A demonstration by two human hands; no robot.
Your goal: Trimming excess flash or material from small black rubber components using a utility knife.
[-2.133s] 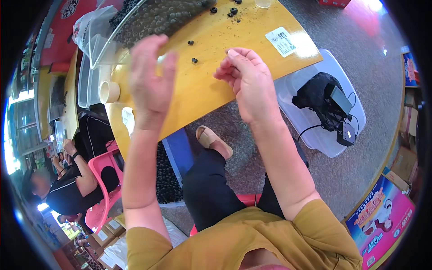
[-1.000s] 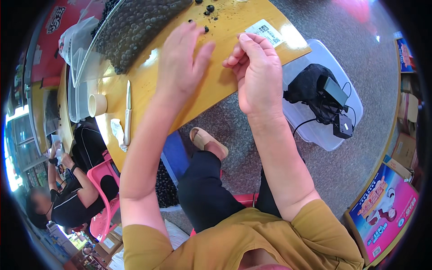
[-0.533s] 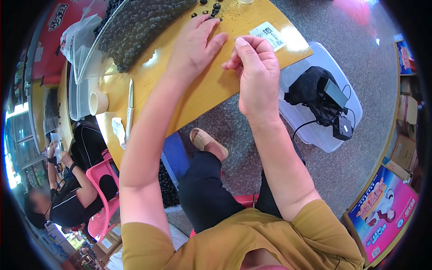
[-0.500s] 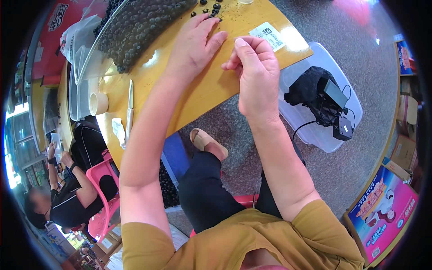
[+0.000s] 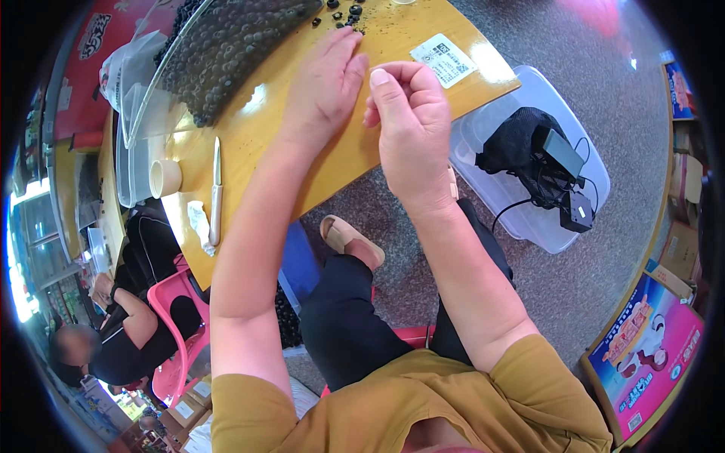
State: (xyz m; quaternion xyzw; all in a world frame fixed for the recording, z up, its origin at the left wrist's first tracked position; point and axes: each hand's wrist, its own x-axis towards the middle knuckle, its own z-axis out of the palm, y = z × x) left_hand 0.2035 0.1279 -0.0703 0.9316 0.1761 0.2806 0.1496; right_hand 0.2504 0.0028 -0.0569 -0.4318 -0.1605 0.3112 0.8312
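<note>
My left hand (image 5: 325,90) lies palm down on the yellow table (image 5: 260,181), its fingers stretched out and nothing visible in it. Just beyond its fingertips are several small dark round pieces (image 5: 354,10) with dark crumbs around them. Close to its right, over the table's near edge, my right hand (image 5: 414,117) is closed, thumb pressed against the curled forefinger. Whatever it may pinch is too small or hidden to make out. Past that hand a white printed label (image 5: 444,60) lies flat on the table.
Many dark round pieces fill a large clear container (image 5: 143,106) at far left. A white-handled knife (image 5: 217,192), crumpled tissue (image 5: 199,226) and paper cup (image 5: 165,178) lie near the left edge. A clear box (image 5: 472,143) with cabled black devices stands right; a person (image 5: 124,340) sits left.
My right hand has shifted left, nearer to my left hand, still pinched. My left hand has barely moved. The seated person's hands have come down a little.
</note>
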